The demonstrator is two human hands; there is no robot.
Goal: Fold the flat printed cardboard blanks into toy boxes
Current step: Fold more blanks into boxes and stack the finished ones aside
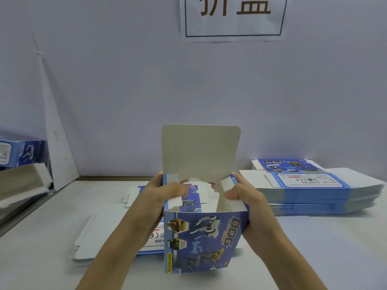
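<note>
A blue printed toy box (205,239) with robot dogs and "DOG" on its front is held upright over the table, opened into a tube. Its grey lid flap (200,151) stands straight up at the back. My left hand (165,195) grips the box's left wall, thumb pressing the left side flap inward. My right hand (243,195) grips the right wall, thumb on the right side flap. Under the box lies a small pile of flat blanks (109,231), printed side partly showing.
A tall stack of flat blanks (318,191) sits at the right against the wall. Folded boxes (18,153) lie at the far left edge, one with an open flap. A paper sign (232,15) hangs on the wall above. White table surface (326,248) lies around.
</note>
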